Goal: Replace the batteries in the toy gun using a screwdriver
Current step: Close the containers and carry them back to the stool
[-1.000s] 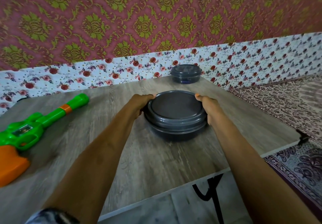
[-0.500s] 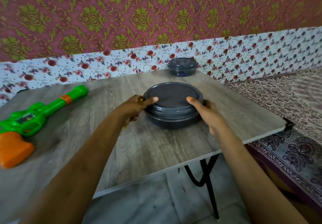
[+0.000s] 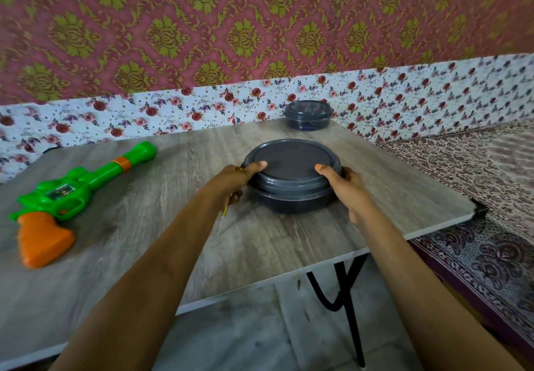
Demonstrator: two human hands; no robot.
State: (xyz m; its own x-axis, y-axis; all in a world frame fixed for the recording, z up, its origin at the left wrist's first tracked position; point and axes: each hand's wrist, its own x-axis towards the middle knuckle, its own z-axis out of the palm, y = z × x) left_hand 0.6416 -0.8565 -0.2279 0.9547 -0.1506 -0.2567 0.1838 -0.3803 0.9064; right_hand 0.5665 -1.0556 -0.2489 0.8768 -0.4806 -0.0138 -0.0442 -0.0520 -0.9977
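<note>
left hand (image 3: 234, 177) and right hand (image 3: 344, 185) clasp the dark grey round lidded plastic container (image 3: 291, 194), thumbs on its lid. green-and-orange plastic toy gun (image 3: 75, 188) lies on the bench (image 3: 144, 240), well left, untouched — likely light, stiff, slick; take it by the orange grip.

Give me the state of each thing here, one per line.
large container, lid on, gripped from both sides.
left hand, grips its left rim, thin screwdriver tucked in fingers.
right hand, grips its right rim.
small container, lid on, untouched.
toy gun, lying on its side, untouched.
</note>
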